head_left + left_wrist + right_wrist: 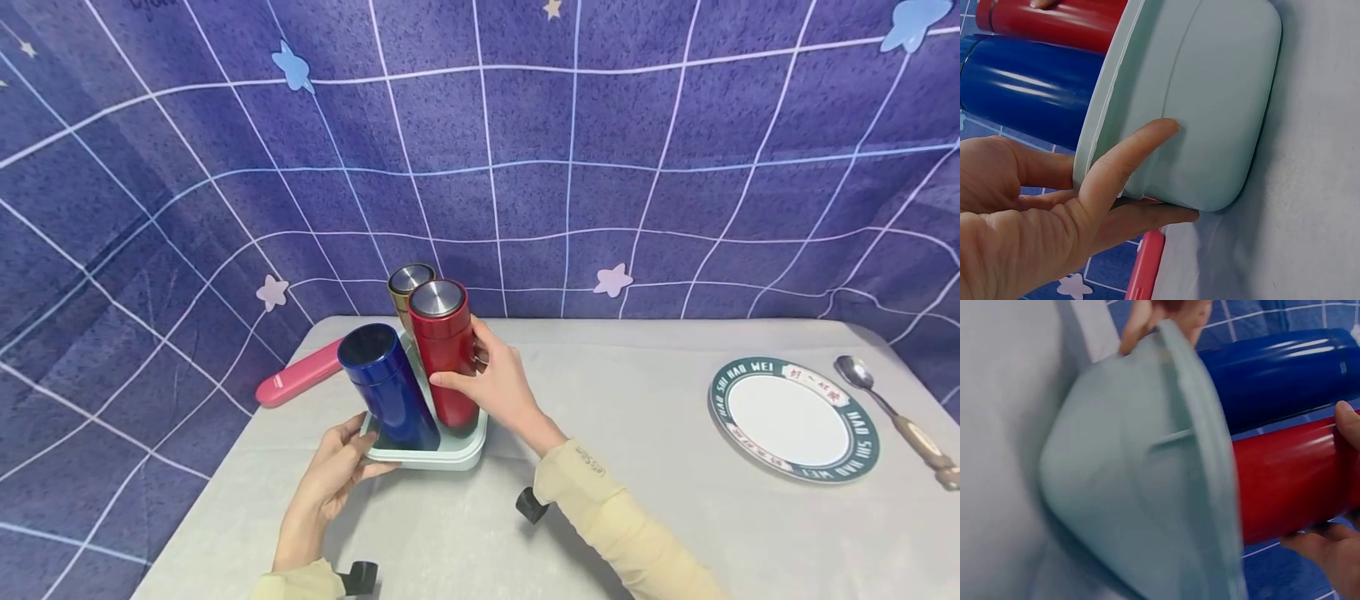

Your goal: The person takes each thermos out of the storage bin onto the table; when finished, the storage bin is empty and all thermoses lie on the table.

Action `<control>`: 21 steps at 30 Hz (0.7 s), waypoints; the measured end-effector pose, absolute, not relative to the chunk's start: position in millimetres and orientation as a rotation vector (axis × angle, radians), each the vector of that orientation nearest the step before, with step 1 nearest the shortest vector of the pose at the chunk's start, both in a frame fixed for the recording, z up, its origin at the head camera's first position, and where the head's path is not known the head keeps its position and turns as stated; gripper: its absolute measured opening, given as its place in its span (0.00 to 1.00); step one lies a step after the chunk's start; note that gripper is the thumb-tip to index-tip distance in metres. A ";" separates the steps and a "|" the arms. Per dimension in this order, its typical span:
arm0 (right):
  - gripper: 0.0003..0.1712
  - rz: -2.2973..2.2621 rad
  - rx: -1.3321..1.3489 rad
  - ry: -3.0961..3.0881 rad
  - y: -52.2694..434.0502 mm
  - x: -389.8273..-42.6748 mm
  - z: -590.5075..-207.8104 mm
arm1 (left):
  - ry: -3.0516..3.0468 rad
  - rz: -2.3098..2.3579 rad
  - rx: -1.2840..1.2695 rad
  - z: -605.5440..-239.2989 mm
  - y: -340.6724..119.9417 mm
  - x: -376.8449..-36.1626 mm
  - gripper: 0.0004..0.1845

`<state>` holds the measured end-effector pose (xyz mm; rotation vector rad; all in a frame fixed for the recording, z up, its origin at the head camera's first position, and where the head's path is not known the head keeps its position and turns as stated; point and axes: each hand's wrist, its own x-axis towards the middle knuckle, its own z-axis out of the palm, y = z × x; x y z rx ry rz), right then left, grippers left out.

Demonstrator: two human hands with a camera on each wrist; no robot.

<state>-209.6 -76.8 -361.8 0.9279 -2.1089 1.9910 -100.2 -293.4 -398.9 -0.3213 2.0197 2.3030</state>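
A pale green tray (457, 452) (1210, 106) (1129, 487) sits on the grey table and holds three flasks. My right hand (487, 379) (1341, 487) grips the red flask (445, 350) (1291, 487), which stands upright in the tray. A blue flask (386, 385) (1029, 87) (1279, 378) leans to the left beside it. A gold flask (408, 287) stands behind them. My left hand (337, 467) (1085, 194) holds the tray's near left corner, thumb on its wall and fingers under the rim.
A pink case (300, 373) (1144, 265) lies left of the tray near the table edge. A white plate with a green rim (793, 418) and a spoon (892, 412) lie at the right. A blue grid-patterned cloth hangs behind the table.
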 end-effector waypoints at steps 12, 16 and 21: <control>0.39 2.071 0.894 -1.976 -56.5 -203.3 -334.9 | 2.017 2.295 -0.339 -399.2 -293.9 -100.2 0.29; 0.38 2.097 0.861 -1.957 -44.7 -199.0 -326.0 | 2.020 2.282 -0.337 -399.5 -294.0 -100.3 0.29; 0.36 2.120 0.819 -1.943 -26.4 -189.6 -308.2 | 2.036 2.268 -0.332 -399.2 -294.0 -100.7 0.29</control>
